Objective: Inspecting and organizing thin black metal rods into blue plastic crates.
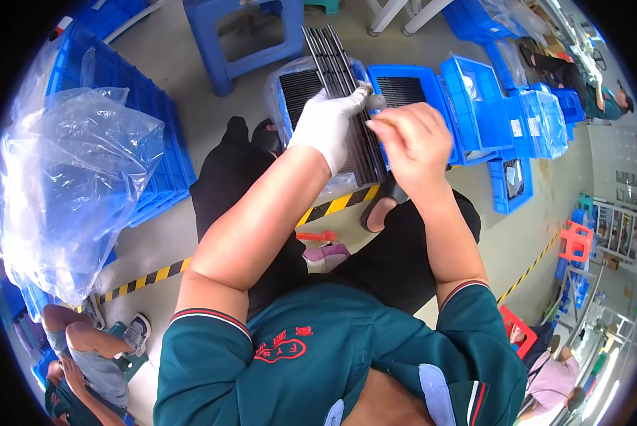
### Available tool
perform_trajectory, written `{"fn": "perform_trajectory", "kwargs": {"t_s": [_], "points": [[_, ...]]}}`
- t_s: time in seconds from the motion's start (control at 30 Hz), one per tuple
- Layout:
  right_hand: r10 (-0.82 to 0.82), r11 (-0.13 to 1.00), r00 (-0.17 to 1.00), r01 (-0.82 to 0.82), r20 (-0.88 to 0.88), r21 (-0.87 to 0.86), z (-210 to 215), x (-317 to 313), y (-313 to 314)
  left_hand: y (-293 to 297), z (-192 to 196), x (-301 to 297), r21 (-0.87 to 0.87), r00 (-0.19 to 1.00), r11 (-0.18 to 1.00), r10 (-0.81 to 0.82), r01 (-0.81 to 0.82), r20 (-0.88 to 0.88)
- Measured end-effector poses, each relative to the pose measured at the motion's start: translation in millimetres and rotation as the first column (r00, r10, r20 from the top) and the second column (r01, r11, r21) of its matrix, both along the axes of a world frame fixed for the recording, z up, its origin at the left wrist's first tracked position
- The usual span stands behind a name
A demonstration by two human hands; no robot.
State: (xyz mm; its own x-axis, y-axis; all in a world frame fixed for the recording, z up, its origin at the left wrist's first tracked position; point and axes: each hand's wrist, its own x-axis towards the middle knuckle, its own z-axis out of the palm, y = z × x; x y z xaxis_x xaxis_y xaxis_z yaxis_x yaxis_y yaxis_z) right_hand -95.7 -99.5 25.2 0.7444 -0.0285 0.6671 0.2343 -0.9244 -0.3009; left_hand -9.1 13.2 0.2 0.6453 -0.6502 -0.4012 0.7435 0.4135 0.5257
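My left hand point(322, 133), in a white glove, is closed around a bundle of long, thin black strips point(331, 58). The bundle tilts, with its upper ends fanned slightly apart and its lower ends between my knees. My right hand point(416, 145) is bare and sits just right of the bundle. Its thumb and fingers are pinched together near the strips; whatever they hold, if anything, is too small to make out. Under the bundle stands a plastic-lined blue tray point(278, 106) with rows of similar black strips. A second blue tray point(403, 69) beside it also holds dark strips.
Stacked blue crates point(158, 128) rise at the left, draped with clear plastic point(77, 163). A blue stool point(222, 67) stands ahead. More blue bins point(478, 106) are at the right. Yellow-black tape point(343, 204) crosses the floor. Other people sit at lower left, lower right and far right.
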Motion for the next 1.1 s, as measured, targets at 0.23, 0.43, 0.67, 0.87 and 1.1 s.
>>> {"fn": "perform_trajectory", "kwargs": {"t_s": [0.23, 0.43, 0.67, 0.87, 1.1], "points": [[0.016, 0.899, 0.989, 0.049, -0.146, 0.435, -10.0, 0.5, -2.8, -1.7, -4.0, 2.0, -0.030, 0.983, 0.999, -0.022, 0.017, -0.184], [0.040, 0.895, 0.969, 0.074, -0.246, 0.439, -13.7, -0.5, -7.3, -4.5, -10.4, 3.9, -0.099, 0.967, 0.995, -0.049, 0.024, -0.251], [0.054, 0.996, 0.990, -0.063, -0.131, -0.063, -1.8, 3.0, -2.7, -5.2, -19.0, 3.7, -0.028, 0.989, 0.999, -0.020, 0.016, -0.148], [-0.008, 0.993, 0.985, -0.013, -0.171, -0.118, -12.7, 2.2, -1.1, -8.1, -23.1, 1.5, -0.038, 0.993, 0.999, -0.021, 0.017, -0.114], [0.027, 0.951, 0.988, 0.022, -0.153, 0.309, 5.6, -1.4, -1.7, -5.7, -10.9, 2.1, 0.014, 0.983, 0.999, -0.042, 0.045, -0.180]]}}
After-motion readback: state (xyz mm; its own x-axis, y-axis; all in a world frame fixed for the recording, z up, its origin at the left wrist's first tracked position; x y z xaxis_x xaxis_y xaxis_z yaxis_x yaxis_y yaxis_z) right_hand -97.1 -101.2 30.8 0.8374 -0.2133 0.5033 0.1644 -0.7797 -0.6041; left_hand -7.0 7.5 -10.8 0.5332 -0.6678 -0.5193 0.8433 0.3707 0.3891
